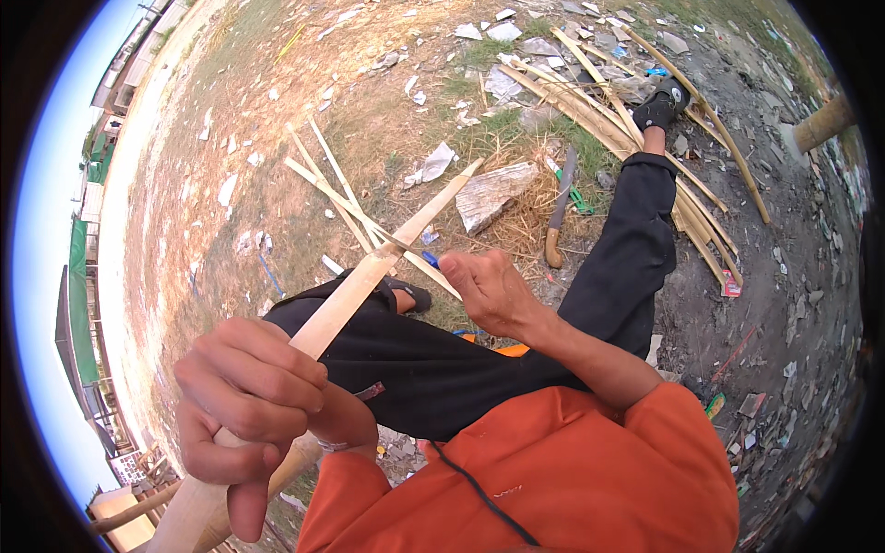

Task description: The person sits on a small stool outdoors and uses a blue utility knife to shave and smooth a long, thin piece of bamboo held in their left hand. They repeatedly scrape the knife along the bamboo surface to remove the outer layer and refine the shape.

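My left hand (253,396) wraps round a long, flat, pale strip of bamboo or wood (346,297), which slants up and away from me to a narrow tip. My right hand (493,290) is closed round a small knife, whose blue handle (430,260) shows at the thumb. The thin blade (404,247) lies across the strip's upper part, touching a darker band there that looks like a node. Most of the knife's handle is hidden in my fist. Beneath the strip, my legs in black trousers (415,369) are spread apart.
On the ground ahead lie crossed thin strips (346,198), a pale block (493,195) and a large knife with a wooden handle (554,249). A pile of split strips (590,115) lies by my right foot (662,103). A round pole (823,124) juts in at the right. Litter covers the ground.
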`<state>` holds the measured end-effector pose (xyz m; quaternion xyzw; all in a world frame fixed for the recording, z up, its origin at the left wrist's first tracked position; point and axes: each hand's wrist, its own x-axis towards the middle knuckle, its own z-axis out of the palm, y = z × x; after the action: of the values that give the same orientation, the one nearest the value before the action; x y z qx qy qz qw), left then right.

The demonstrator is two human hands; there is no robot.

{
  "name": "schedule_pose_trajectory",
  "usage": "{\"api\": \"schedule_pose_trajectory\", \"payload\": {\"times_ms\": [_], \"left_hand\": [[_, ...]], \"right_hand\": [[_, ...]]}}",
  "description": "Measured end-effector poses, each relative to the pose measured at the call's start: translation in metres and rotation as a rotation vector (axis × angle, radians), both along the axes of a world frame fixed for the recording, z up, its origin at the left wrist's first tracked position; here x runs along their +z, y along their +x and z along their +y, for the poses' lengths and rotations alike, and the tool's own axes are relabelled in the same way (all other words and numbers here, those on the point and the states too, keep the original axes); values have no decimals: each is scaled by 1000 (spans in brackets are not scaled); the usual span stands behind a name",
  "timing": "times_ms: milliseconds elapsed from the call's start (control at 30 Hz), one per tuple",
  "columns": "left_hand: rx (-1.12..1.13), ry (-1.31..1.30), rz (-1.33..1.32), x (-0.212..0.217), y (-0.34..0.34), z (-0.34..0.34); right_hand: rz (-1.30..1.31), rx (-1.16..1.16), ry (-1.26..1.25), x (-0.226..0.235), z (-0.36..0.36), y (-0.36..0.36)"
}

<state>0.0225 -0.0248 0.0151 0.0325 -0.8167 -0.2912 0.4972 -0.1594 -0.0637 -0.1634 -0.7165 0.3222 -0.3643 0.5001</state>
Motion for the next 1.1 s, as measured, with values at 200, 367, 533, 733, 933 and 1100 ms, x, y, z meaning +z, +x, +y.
{"api": "schedule_pose_trajectory", "payload": {"times_ms": [200,367,533,733,933,1100], "left_hand": [[-29,-44,25,-5,-9,-5],[-41,-32,33,-4,-14,-2],[-91,-19,44,-5,-16,-4],[29,-81,61,-6,-4,-5],[44,-70,43,-8,-13,1],[9,-72,-14,-6,-6,-6]], "right_hand": [[62,-114,67,-14,4,3],[95,-221,52,-37,-2,10],[57,-176,-1,-34,2,3],[48,-233,-93,-43,-3,17],[293,-276,104,-70,-30,9],[73,-268,49,-51,-12,19]]}}
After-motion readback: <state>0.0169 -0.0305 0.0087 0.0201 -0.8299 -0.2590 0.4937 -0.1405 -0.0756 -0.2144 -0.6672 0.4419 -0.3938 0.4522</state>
